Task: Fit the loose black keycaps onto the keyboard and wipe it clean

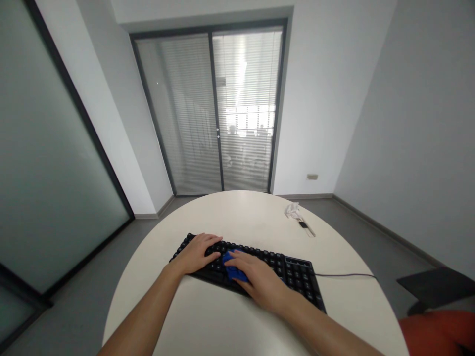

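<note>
A black keyboard lies at a slant on the round table. My left hand rests flat over the keyboard's left part, fingers extended across the keys and thumb apart. Under the fingers of my right hand is a bunched blue cloth, pressed on the keys near the keyboard's middle. The palm hides part of the cloth and some keys. From the keyboard's right end a thin black cable runs to the table edge.
The cream round table carries a crumpled whitish wrapper and a thin brush-like stick with a black band at the far right. An orange chair seat stands at the lower right. Glass doors with blinds are beyond the table.
</note>
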`<state>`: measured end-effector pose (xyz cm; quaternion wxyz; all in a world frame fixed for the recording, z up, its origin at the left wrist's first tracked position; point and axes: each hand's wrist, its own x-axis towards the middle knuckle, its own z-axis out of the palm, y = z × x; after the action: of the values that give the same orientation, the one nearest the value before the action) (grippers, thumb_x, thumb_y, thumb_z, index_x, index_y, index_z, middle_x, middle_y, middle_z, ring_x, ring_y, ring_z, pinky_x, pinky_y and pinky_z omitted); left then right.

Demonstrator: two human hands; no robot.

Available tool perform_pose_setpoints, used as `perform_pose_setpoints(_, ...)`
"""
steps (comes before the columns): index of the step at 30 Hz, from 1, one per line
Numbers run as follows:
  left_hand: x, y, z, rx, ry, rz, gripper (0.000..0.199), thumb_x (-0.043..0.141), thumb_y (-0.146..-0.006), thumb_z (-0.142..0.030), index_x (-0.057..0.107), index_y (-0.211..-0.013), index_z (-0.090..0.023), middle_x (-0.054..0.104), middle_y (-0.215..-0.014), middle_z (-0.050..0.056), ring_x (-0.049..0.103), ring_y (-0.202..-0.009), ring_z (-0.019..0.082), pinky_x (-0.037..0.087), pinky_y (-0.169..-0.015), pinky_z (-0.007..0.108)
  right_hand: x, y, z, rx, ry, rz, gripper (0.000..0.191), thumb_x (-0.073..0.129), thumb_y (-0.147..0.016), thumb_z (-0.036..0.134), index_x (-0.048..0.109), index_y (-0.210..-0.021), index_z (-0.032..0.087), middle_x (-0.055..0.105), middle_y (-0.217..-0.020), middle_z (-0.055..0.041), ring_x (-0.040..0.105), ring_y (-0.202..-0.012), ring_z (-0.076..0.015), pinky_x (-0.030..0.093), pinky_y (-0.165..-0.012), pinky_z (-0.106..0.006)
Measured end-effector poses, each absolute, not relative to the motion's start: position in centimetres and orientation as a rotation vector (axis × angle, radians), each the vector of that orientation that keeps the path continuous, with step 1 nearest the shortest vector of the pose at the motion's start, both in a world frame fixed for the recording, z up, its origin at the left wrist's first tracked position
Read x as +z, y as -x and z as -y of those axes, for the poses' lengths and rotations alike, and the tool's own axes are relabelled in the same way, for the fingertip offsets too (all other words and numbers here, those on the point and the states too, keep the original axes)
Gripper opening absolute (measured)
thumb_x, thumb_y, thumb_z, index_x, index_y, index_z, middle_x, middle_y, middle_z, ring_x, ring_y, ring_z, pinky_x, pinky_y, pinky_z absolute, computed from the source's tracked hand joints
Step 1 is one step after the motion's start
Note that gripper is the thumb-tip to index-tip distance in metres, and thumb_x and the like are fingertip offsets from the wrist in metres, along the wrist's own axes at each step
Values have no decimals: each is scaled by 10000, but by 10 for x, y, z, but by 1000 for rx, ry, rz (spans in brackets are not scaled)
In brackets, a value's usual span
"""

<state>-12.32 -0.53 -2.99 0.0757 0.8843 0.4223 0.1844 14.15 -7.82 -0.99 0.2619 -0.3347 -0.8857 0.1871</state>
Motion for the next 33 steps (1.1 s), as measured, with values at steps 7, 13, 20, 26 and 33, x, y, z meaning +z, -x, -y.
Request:
perform_pose_setpoints(7,-28,124,7,563,-2654,-1273,479,563,-973,-461,547,-1403,-251,591,-1387,69,526,-1266,249,374,-1136,434,1,-139,112,683,521,2608,439,681,-870,184,631,-1304,234,607,-1392,-65,517,-1341,-195,360,-1169,-314)
perform_pose_setpoints(13,-27,124,7,564,-2648,-1263,483,548,-977,-477,545,-1406,-255,591,-1387,69,528,-1269,252,371,-1138,442,20,-180,96,533,869,2410,458,578,-923,160,579,-1371,258,516,-1487,-73,469,-1385,-211,350,-1188,-377)
perform_pose_setpoints(20,-25,124,6,553,-2630,-1276,458,588,-948,-427,570,-1372,-254,606,-1364,62,538,-1261,252,389,-1131,432,-7,-214,59,436,1189,2225,388,529,-985,323,564,-1362,241,601,-1392,-80,546,-1308,-235,405,-1152,-438)
perform_pose_setpoints(26,-18,119,14,544,-2681,-1283,476,586,-939,-404,551,-1388,-250,574,-1406,78,502,-1316,264,304,-1192,487,-14,-209,56,464,1132,2232,380,520,-994,341,561,-1360,247,587,-1412,-65,531,-1322,-220,386,-1167,-423)
perform_pose_setpoints(33,-12,88,29,375,-2737,-1079,1041,746,-668,-745,379,-1531,-292,346,-1594,106,329,-1451,370,220,-1213,563,-14,-203,39,493,1090,2218,362,536,-980,299,578,-1333,238,610,-1382,-66,548,-1299,-220,392,-1157,-420)
